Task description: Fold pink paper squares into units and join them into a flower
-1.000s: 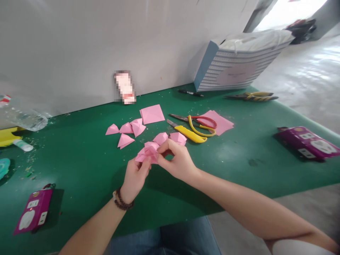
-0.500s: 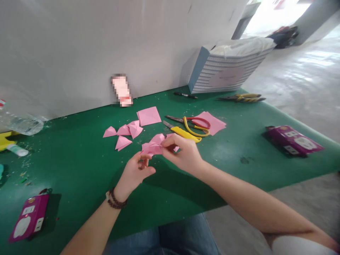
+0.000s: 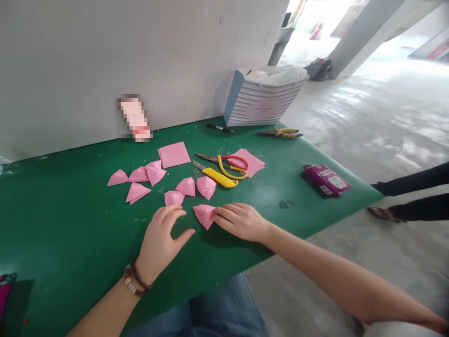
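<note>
My right hand (image 3: 240, 221) has its fingers together on the right corner of a folded pink paper piece (image 3: 204, 216), low over the green table. My left hand (image 3: 163, 241) is open, thumb and fingers apart, and holds nothing. Its fingertips are at the near edge of another folded paper piece (image 3: 174, 198); whether they touch is unclear. Just beyond lie two more folded pieces, one in the middle (image 3: 185, 186) and one at the right (image 3: 206, 187). A further group of folded pink pieces (image 3: 138, 192) lies to the left.
Square pink sheets (image 3: 174, 155) lie behind the pieces, with more sheets (image 3: 257, 164) under the scissors (image 3: 233, 167). A yellow utility knife (image 3: 220, 178), pen (image 3: 220, 128), pliers (image 3: 280, 133), striped bag (image 3: 263, 100) and purple tissue pack (image 3: 327, 179) are about. Another person's legs (image 3: 417, 194) are at right.
The view has turned right. My hands have come apart and nearer; the folded pieces they covered now show on the table. My left hand has come away from the paper.
</note>
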{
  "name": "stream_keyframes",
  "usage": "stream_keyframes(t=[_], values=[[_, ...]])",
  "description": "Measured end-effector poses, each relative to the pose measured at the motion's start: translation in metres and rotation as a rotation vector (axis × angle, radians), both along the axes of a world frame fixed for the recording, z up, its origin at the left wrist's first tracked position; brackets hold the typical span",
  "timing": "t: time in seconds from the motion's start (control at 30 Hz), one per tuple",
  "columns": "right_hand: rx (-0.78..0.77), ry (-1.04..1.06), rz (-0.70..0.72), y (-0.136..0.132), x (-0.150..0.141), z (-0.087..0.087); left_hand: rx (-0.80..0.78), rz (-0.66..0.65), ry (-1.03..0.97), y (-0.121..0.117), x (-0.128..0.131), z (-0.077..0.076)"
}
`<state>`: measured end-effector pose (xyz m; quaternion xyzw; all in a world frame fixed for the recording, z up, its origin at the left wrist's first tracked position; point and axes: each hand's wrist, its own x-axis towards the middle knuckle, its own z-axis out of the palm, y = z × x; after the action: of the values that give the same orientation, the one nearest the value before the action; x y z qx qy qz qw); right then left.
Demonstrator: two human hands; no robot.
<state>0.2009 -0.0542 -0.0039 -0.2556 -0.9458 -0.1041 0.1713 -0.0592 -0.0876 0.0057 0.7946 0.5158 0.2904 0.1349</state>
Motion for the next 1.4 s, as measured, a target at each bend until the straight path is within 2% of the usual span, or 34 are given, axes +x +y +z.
stream_keyframes(t=[0.1,0.2,0.3,0.47,0.57,0.67,0.77,0.83,0.93,1.1,1.17,1.27,1.37,1.4], values=[[-0.039,0.008,-0.021,-0.002,-0.003,0.007,0.016,0.12,0.021,0.003,-0.008,-0.002],[-0.18,0.136,-0.131,-0.006,-0.012,0.01,-0.017,0.197,-0.026,0.009,-0.014,-0.006],[-0.255,0.196,-0.206,-0.006,-0.026,0.006,-0.067,0.154,-0.082,0.012,-0.013,-0.009],[-0.206,0.149,-0.271,0.01,-0.035,-0.003,-0.126,0.083,-0.166,0.011,0.0,-0.01],[-0.146,0.209,-0.268,0.015,-0.032,0.008,-0.162,0.048,-0.214,0.009,0.003,-0.007],[-0.019,0.358,-0.155,0.008,-0.042,0.036,-0.155,0.105,-0.179,0.015,-0.01,0.0],[0.106,0.484,0.148,-0.007,-0.069,0.061,-0.05,0.26,-0.051,0.033,-0.042,0.01],[0.113,0.477,0.372,-0.015,-0.089,0.064,-0.011,0.347,-0.003,0.048,-0.066,0.014],[0.095,0.439,0.481,-0.017,-0.113,0.05,-0.013,0.382,0.039,0.066,-0.09,0.011],[-0.061,0.455,0.389,-0.007,-0.114,0.025,-0.086,0.308,0.015,0.078,-0.092,0.003],[-0.144,0.521,0.339,-0.003,-0.109,0.024,-0.116,0.31,-0.022,0.076,-0.092,0.006],[-0.363,0.642,0.218,0.005,-0.106,0.027,-0.168,0.333,-0.108,0.067,-0.094,0.016],[-0.588,0.711,0.028,0.015,-0.107,0.029,-0.277,0.316,-0.268,0.051,-0.089,0.026],[-0.626,0.721,-0.024,0.018,-0.109,0.029,-0.405,0.298,-0.471,0.045,-0.086,0.03]])
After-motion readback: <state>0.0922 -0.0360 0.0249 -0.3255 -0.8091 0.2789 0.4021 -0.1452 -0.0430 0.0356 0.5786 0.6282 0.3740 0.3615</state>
